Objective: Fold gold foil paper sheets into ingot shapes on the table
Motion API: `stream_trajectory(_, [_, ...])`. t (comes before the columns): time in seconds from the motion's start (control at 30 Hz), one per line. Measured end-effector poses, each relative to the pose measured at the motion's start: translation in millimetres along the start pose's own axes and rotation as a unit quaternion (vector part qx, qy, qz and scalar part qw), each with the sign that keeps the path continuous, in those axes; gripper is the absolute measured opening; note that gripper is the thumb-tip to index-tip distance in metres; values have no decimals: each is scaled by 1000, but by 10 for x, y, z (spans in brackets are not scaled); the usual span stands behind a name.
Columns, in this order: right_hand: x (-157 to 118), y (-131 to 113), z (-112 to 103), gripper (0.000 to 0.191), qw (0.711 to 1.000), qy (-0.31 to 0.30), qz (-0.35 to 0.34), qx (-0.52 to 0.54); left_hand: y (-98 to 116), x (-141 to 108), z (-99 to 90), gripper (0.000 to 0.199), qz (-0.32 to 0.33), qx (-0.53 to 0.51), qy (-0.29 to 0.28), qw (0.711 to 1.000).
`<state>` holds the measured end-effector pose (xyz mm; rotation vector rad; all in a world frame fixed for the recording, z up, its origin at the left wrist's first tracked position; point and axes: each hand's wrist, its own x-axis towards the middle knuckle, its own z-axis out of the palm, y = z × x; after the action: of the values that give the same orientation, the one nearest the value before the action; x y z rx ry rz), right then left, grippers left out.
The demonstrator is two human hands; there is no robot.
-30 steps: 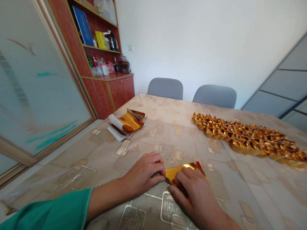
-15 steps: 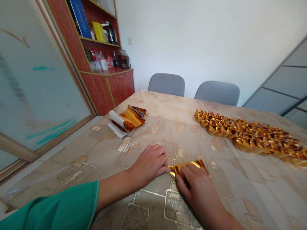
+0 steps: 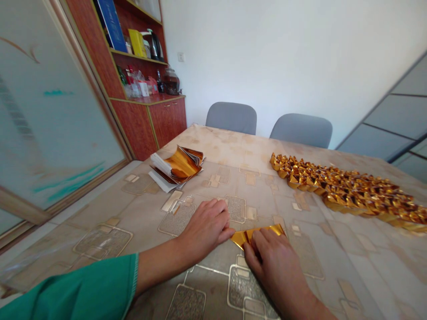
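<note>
A folded strip of gold foil paper [image 3: 258, 234] lies on the patterned tablecloth [image 3: 110, 240] in front of me. My right hand [image 3: 275, 262] rests on it, with the fingers pressing down on its lower edge and hiding part of the foil. My left hand [image 3: 207, 226] lies curled on the cloth, its fingertips tucked under and its side almost at the strip's left end. A green sleeve [image 3: 66, 289] covers my left forearm. Farther up the table sits a loose stack of gold foil and white paper sheets [image 3: 180, 166].
A long heap of several folded gold foil pieces [image 3: 343, 192] lies across the table's right side. Grey chairs [image 3: 231, 118] stand beyond the far edge. A red-brown cabinet [image 3: 150, 122] with bottles and a kettle stands at the left, beside a frosted glass panel [image 3: 50, 111].
The gold foil looks flatter and narrower under my right fingers than a second ago. My left hand has shifted slightly toward the foil's far end, and the view has moved a little.
</note>
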<state>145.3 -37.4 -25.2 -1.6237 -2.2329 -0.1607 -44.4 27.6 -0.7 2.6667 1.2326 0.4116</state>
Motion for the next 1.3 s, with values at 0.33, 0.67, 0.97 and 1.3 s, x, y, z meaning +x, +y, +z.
stream_trajectory(0.33, [1,-16,-11,9,999,-35,21,-2,-91,-23,-23,15,-8,-19,42,999])
stream_trajectory(0.67, [25,-28,7,9,999,-28,22,-11,145,-308,37,22,249,-3,93,964])
stream_trajectory(0.97, [-2,5,-4,3,994,-29,53,88,148,-436,51,25,253,19,103,962])
stream_trajectory(1.3, [30,40,8,22,994,-35,48,95,211,-499,-91,31,240,30,56,969])
